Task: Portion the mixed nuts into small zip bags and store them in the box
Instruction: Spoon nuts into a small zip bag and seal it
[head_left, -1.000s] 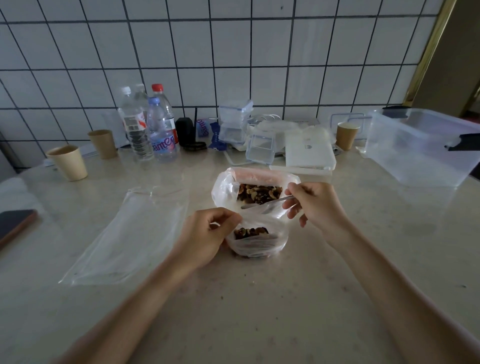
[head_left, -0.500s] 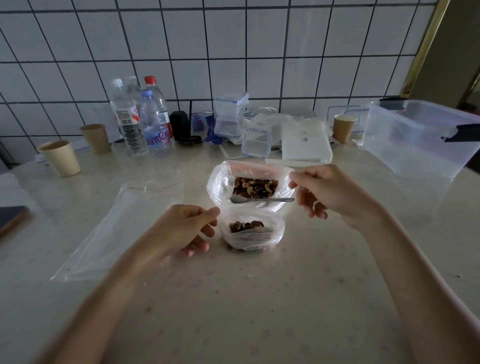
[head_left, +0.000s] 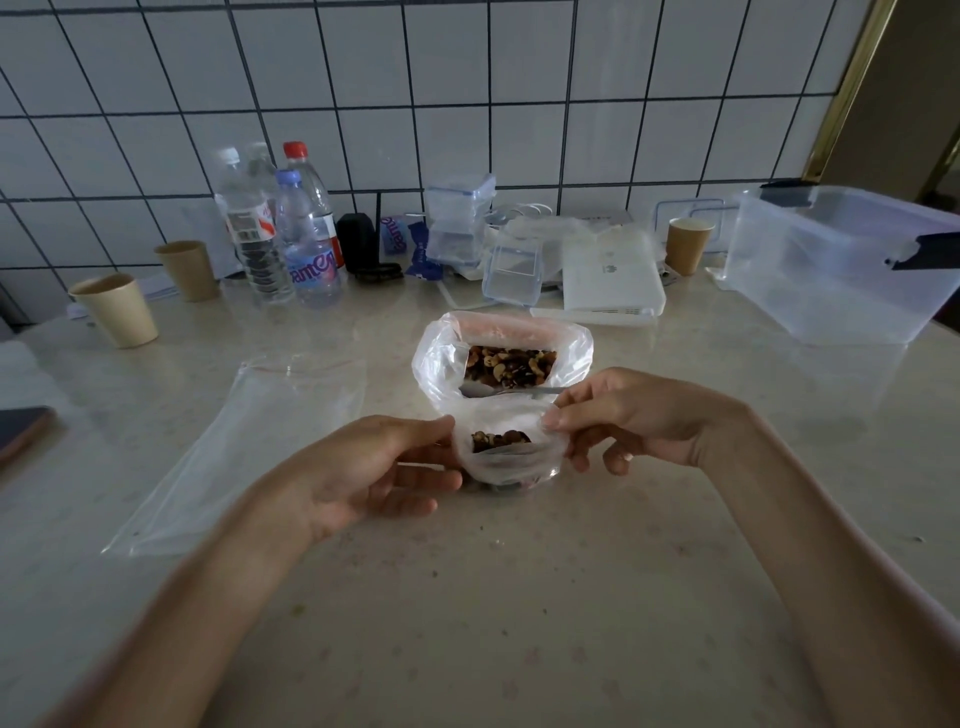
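Observation:
A small zip bag (head_left: 511, 460) with a little heap of mixed nuts stands open at the table's middle. My left hand (head_left: 363, 473) pinches its left rim and my right hand (head_left: 628, 415) pinches its right rim. Just behind it stands the large bag of mixed nuts (head_left: 506, 358), open at the top. A metal spoon (head_left: 498, 391) lies across its mouth, apart from my fingers. The big clear storage box (head_left: 836, 270) sits open at the far right.
A stack of flat clear zip bags (head_left: 244, 447) lies to the left. Water bottles (head_left: 291, 234), paper cups (head_left: 117, 312), small clear containers (head_left: 511, 265) and a white device (head_left: 610, 275) line the tiled wall. A phone (head_left: 21, 431) lies at the left edge.
My right hand let go of the spoon, which now rests across the large bag, and came down to the small bag's right rim. My left hand stayed at the left rim.

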